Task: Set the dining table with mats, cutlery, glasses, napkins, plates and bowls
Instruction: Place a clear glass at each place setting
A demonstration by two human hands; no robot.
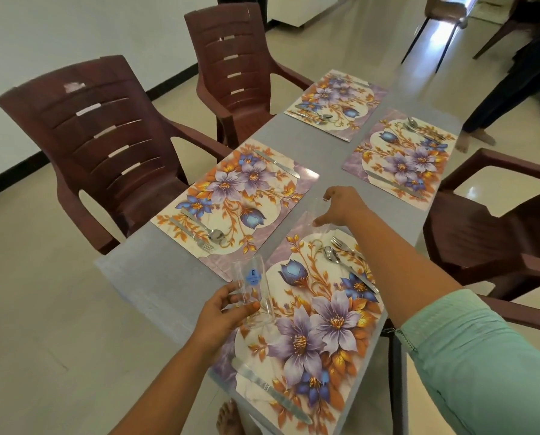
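Grey stone-look dining table (155,277) carries 4 floral placemats in purple, blue and orange, each with a steel knife, fork and spoon already on it. At the near right placemat (306,324) the left hand (221,312) grips 2 clear drinking glasses (253,293) by their lower halves, fingers and thumb curled round them (1 bears a small blue printed mark), held tilted over the mat's left edge. The right hand (341,208), reaching from a mint-green sleeve (469,356), curls its fingers round a third clear glass (320,219) at the far edge of the same mat, just beyond the fork (345,246) and spoon (333,255); whether it touches the table I cannot tell. Dark brown plastic chairs (105,146) stand along both sides.
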